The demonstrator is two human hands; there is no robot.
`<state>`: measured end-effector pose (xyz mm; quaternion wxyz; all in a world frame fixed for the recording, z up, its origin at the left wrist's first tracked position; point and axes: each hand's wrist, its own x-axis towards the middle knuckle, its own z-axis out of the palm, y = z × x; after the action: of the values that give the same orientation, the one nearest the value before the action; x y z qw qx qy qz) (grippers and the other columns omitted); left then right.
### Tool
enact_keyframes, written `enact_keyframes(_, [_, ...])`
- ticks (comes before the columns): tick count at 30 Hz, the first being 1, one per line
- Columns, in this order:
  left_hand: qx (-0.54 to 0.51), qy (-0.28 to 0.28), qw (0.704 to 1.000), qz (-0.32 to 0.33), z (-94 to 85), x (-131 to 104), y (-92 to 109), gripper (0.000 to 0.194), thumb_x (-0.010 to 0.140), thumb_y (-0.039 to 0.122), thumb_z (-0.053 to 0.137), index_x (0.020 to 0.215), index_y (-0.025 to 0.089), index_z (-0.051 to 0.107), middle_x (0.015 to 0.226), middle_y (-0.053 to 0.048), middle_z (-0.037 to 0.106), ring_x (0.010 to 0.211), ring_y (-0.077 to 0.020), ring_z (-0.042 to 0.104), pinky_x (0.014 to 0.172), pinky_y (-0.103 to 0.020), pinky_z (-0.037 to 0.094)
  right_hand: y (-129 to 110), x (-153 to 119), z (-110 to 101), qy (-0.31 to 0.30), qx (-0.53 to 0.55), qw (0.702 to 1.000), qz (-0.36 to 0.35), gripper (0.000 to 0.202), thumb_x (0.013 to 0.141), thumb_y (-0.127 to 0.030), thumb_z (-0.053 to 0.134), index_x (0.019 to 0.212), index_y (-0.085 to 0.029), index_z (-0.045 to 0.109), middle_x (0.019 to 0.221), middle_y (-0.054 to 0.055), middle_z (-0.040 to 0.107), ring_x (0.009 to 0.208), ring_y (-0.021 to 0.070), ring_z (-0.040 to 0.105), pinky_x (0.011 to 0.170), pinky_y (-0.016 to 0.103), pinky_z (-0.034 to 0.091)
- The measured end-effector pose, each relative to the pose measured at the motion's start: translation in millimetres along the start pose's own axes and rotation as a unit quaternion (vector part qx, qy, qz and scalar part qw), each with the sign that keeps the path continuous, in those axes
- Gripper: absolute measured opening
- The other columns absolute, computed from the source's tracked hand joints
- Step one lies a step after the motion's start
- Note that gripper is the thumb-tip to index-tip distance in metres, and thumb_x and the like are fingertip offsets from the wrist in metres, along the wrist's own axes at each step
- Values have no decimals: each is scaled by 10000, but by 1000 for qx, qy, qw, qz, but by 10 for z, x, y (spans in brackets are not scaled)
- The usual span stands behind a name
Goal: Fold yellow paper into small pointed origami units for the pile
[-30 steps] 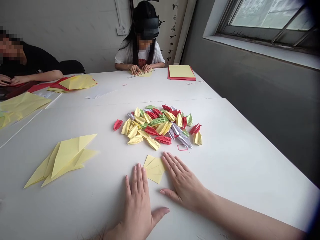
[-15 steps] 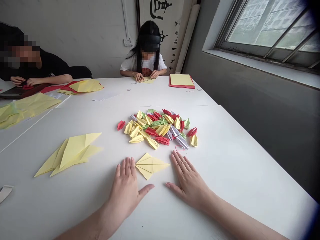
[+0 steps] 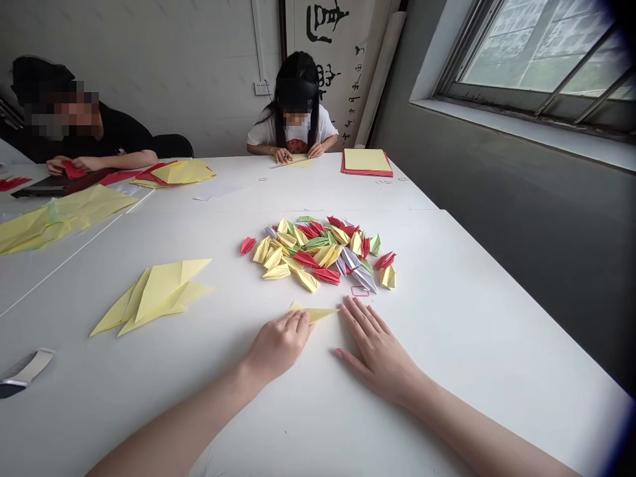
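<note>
My left hand (image 3: pixel 281 341) is closed on a yellow folded paper (image 3: pixel 322 314), covering its left part; the pointed right end shows. Flat on the table lies my right hand (image 3: pixel 372 348), its fingers spread and the fingertips beside the paper's right tip. Beyond both hands is a pile of small folded paper pieces (image 3: pixel 318 252) in yellow, red, green and pale purple. Several larger yellow folded sheets (image 3: pixel 159 291) overlap one another to the left of my left hand.
A wristwatch (image 3: pixel 27 371) lies at the left edge of the white table (image 3: pixel 427 424). Across it, one person (image 3: pixel 298 126) handles yellow paper, another (image 3: pixel 114 139) red paper. Yellow and red sheets (image 3: pixel 366 161) are stacked at the back, near more sheets (image 3: pixel 183 172) at the left.
My left hand has moved right from beside the yellow paper onto it, and its fingers have closed. The paper now looks narrower. My right hand stays nearly in place. The view has shifted slightly left.
</note>
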<state>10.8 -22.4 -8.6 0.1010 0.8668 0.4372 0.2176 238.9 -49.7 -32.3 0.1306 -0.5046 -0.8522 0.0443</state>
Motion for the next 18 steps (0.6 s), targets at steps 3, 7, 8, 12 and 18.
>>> enact_keyframes(3, [-226,42,965,-122,-136,71,-30,361,900,372,469,664,163,645,569,-30,605,550,-143,576,558,-239,423,7,26,-88,11,41,999,0,656,939,-430,415,1487,-179,154,1487,141,327,1380,283,279,1086,512,334])
enact_keyframes(7, [-566,80,772,-277,-193,162,-96,409,795,490,570,563,156,535,504,38,476,491,-92,423,494,-214,346,-91,116,-278,-32,200,979,35,639,946,-375,414,1486,-250,96,1422,116,439,1243,266,494,893,428,531])
enact_keyframes(8, [-610,79,734,-289,-178,174,-110,374,772,473,600,587,152,548,525,40,491,507,-89,429,504,-210,352,-136,156,-322,-41,244,968,32,655,935,-386,437,1483,-269,97,1435,114,420,1192,266,539,840,411,556])
enact_keyframes(12, [-660,66,681,-310,-102,178,-136,275,749,399,651,697,130,628,616,10,580,586,-105,507,547,-210,381,-326,385,-398,-41,406,913,-14,628,914,-359,476,1460,-285,176,1439,97,405,1130,233,571,925,421,503])
enact_keyframes(18, [-655,32,685,-318,-33,124,-167,322,752,424,650,775,104,670,686,-41,653,637,-157,578,595,-257,431,-418,648,-142,12,550,835,23,340,896,-344,426,1189,-187,500,1138,100,614,976,213,611,810,351,527])
